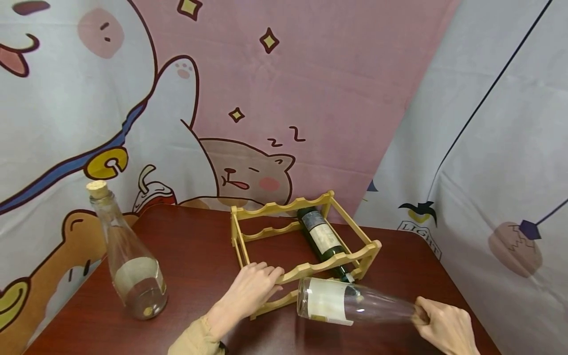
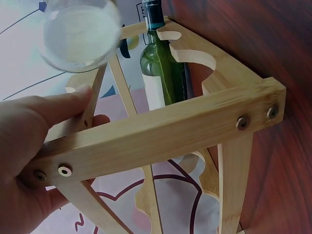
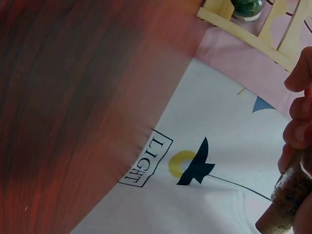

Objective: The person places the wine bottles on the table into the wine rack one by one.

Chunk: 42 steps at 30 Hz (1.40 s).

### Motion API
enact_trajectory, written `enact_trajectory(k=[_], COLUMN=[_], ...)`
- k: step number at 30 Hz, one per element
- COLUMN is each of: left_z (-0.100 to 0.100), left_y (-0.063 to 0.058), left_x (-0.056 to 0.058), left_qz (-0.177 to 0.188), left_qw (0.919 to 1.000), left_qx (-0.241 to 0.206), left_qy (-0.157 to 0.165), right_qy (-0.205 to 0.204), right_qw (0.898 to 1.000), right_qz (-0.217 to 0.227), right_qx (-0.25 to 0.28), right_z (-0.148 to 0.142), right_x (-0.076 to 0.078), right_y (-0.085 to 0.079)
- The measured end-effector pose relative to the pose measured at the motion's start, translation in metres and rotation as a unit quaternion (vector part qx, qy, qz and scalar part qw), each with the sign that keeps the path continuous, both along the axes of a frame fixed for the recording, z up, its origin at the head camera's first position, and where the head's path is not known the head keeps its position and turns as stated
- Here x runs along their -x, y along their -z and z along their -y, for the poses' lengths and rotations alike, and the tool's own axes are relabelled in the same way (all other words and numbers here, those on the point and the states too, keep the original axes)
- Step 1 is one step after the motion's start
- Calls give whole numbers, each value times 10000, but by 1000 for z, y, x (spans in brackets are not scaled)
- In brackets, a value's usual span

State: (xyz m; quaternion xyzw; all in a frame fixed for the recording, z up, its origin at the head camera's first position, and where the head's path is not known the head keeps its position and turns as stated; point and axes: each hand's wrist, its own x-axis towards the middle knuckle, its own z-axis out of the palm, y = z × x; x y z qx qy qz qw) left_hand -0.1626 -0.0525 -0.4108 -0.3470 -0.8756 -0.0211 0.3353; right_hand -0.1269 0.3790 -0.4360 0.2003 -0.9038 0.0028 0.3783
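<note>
My right hand (image 1: 445,325) grips a clear glass bottle (image 1: 372,303) by its neck. The bottle lies nearly level in the air, its labelled base pointing left, close to the front of a wooden wine rack (image 1: 306,271). A cork (image 3: 274,222) sticks out of its mouth in the right wrist view. My left hand (image 1: 250,288) holds the rack's front left corner, thumb and fingers around the wood in the left wrist view. In the rack's right side lies a dark green wine bottle (image 1: 326,236) with a pale label, its neck toward me.
A second clear bottle (image 1: 133,266), corked and labelled, stands upright at the left of the dark red table (image 1: 191,246). A cartoon-printed cloth (image 1: 333,98) hangs behind the table and along its right side.
</note>
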Motion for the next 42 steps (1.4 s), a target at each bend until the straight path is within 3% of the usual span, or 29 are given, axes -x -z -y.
enact_trajectory(k=[13, 17, 26, 42], left_z=[0, 0, 0, 1], left_y=[0, 0, 1, 1], left_x=[0, 0, 1, 1], left_qz=[10, -50, -30, -54], left_qw=[10000, 10000, 9999, 9999], left_qx=[-34, -60, -34, 20], left_qy=[-1, 37, 93, 116], right_qy=[604, 867, 1469, 1886], right_qw=[9976, 9940, 9753, 9334], right_qz=[276, 668, 1625, 3009], right_qx=[-174, -8, 289, 514], right_z=[-2, 1, 10, 24], right_x=[-3, -5, -14, -12], right_y=[8, 10, 16, 13])
